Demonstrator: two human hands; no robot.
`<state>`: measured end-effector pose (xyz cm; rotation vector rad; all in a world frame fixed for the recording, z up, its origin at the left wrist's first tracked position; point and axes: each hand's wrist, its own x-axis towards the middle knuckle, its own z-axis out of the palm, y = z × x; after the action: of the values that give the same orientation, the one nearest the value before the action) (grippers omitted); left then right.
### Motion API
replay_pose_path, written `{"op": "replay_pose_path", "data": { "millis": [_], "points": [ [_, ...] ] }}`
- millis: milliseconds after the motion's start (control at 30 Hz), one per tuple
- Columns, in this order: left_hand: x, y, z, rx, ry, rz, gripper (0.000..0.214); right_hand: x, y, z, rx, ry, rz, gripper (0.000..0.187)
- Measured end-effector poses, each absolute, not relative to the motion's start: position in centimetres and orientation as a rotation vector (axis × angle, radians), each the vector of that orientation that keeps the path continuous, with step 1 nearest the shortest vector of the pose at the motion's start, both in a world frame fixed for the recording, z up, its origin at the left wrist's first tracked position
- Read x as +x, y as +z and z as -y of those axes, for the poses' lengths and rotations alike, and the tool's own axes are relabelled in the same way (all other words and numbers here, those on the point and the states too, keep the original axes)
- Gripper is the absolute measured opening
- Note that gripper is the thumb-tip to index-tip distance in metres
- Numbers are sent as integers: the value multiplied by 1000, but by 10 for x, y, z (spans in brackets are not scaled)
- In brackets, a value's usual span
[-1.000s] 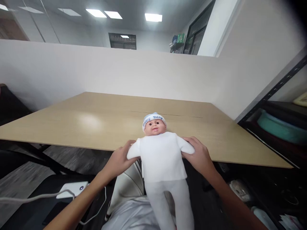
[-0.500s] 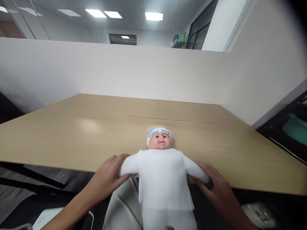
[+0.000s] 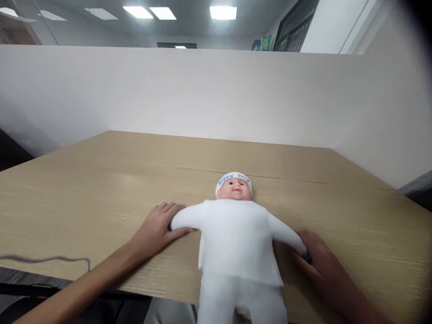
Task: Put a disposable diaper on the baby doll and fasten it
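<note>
A baby doll (image 3: 238, 240) in a white top and white trousers lies face up over the wooden table (image 3: 135, 153), head pointing away from me. Blue lettering runs across its white headband (image 3: 234, 178). Round the end of the doll's arm on the left, my left hand (image 3: 162, 227) is closed, thumb below and fingers above. My right hand (image 3: 319, 258) grips the end of the other arm, partly in shadow. Both doll arms are stretched out sideways. The doll's feet are cut off by the bottom of the view.
A thin cord (image 3: 47, 259) lies along the table's front edge at the left. Behind the table rises a white partition (image 3: 202, 94). My own leg (image 3: 170, 311) in grey cloth shows below the edge.
The doll, held by both hands, has moved forward so that more of its body is over the table. The view has shifted, and the cord has come into sight.
</note>
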<state>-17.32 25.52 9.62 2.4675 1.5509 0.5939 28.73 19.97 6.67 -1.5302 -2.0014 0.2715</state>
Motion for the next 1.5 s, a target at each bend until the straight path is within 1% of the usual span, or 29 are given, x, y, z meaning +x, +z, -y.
{"op": "replay_pose_path", "data": {
  "millis": [67, 333, 533, 633, 900, 1300, 1500],
  "points": [
    [-171, 96, -284, 2470, 604, -1556, 54, 284, 71, -228, -1516, 261, 2045, 35],
    [-157, 95, -379, 2384, 822, -1613, 61, 285, 66, -349, -1441, 71, 2111, 34],
    [-147, 90, -446, 2400, 921, -1749, 62, 282, 64, -436, -1415, -59, 2075, 37],
    [-150, 85, -468, 2410, 970, -1796, 60, 286, 61, -461, -1415, -115, 2072, 43],
    [-162, 73, -480, 2379, 962, -1906, 46, 303, 47, -475, -1539, -188, 1939, 60],
    [-162, 72, -473, 2370, 936, -1932, 44, 314, 35, -481, -1605, -173, 2009, 62],
    [-162, 72, -465, 2356, 941, -1938, 44, 310, 32, -479, -1616, -169, 1959, 75]
  ]
}}
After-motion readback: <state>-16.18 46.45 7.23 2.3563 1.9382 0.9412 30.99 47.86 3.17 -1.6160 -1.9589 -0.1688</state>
